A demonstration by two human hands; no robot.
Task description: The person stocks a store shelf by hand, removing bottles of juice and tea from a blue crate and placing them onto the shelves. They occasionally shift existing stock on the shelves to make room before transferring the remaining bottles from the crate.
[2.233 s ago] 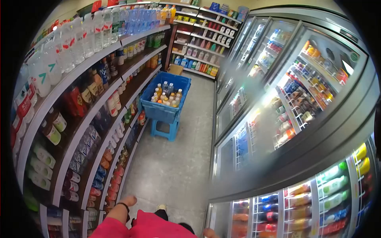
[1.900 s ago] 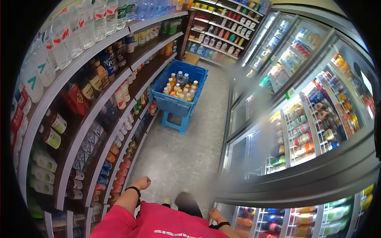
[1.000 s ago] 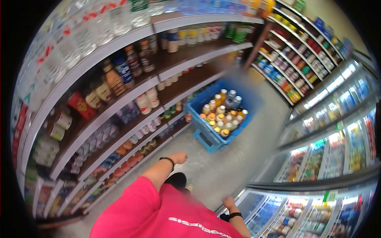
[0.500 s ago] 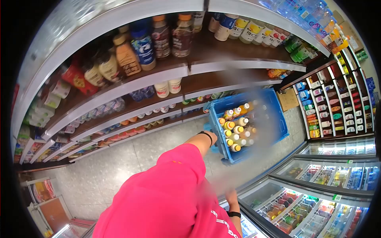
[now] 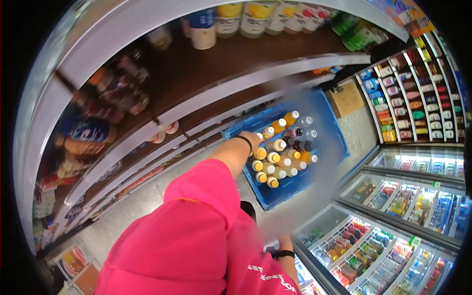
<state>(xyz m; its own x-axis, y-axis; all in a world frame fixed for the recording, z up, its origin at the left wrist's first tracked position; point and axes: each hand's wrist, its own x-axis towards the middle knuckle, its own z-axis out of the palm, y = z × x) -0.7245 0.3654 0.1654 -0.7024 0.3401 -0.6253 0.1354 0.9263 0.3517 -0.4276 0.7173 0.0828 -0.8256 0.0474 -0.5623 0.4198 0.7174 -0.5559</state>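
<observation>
A blue crate [image 5: 281, 202] stands on the floor, holding several bottles with yellow, orange, white and dark contents. My left hand [image 5: 252, 139] is at the crate's near left side, next to a white-capped bottle [image 5: 268, 132]. Its fingers are curled closed, but what they hold is hidden. Lower down, my right hand [image 5: 284, 243] is beside the edge of a glass-fronted cooler [image 5: 314, 255]. A blurred patch covers the area around it, and its fingers cannot be made out.
Shelves [image 5: 216, 93] of bottles run along the left and top. A cardboard box [image 5: 346, 100] stands beyond the crate, near a far shelf rack [image 5: 413, 93]. Lit coolers line the right side. Grey floor tiles [image 5: 132, 214] show at the lower left.
The view has shifted, and the crate appears nearer and further left. My left hand has gone from the crate's near end to beside the bottles. My right hand stays low by the cooler.
</observation>
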